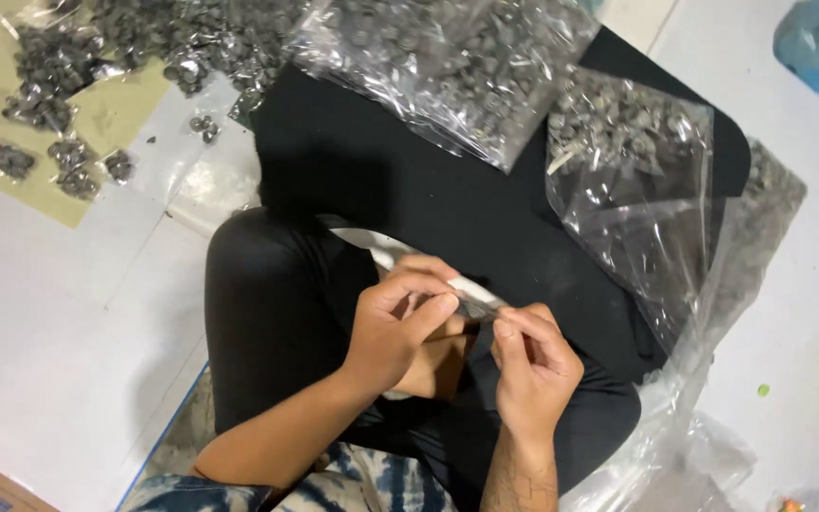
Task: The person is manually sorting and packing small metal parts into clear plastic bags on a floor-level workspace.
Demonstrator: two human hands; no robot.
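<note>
- Fingers (433, 308) of the left hand (392, 327) pinch one end of a small clear plastic bag (474, 301).
- Right hand (533, 365) pinches its other end, above the black-clad lap (277, 313).
- Big clear bags of grey pieces (466, 57) lie beyond, on the white floor (59, 313).

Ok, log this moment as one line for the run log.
left hand: pinching small clear bag | right hand: pinching same bag | lap: black cloth | nearby: bags of grey parts
</note>
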